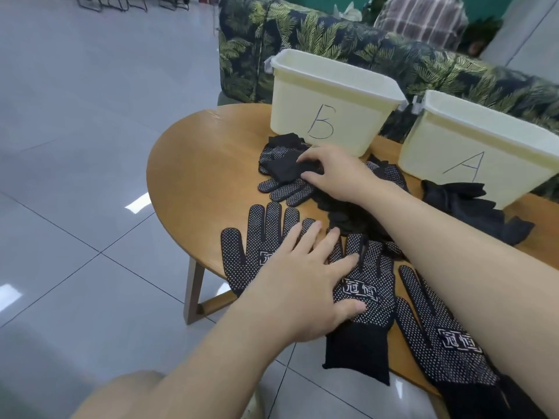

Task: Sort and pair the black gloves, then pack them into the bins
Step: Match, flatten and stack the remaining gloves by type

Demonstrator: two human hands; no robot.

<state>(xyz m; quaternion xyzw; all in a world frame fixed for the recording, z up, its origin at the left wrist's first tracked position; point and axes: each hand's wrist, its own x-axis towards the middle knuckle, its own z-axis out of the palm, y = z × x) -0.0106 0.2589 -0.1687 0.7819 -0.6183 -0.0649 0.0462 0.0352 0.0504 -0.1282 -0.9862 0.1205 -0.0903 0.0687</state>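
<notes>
Your left hand lies flat with fingers spread and straight, palm down on two dotted gloves at the near edge of the round wooden table: one glove spreads its fingers toward the far side on the left, the other lies just right of it with its plain cuff hanging past the table edge, and your thumb presses on its printed label. Your right arm reaches across above them, and your right hand rests farther out on the tangled heap of gloves, its fingers bent down onto a folded black piece; I cannot tell whether they pinch it or only press on it. Right behind that heap stands the pale bin marked B, and to its right, apart from it, the bin marked A. A pile of plain black gloves lies against the front of bin A, partly hidden by your right forearm. Another dotted glove lies palm up at the near right, beneath that forearm. A leaf-patterned sofa stands beyond the table, and grey floor tiles spread to the left
</notes>
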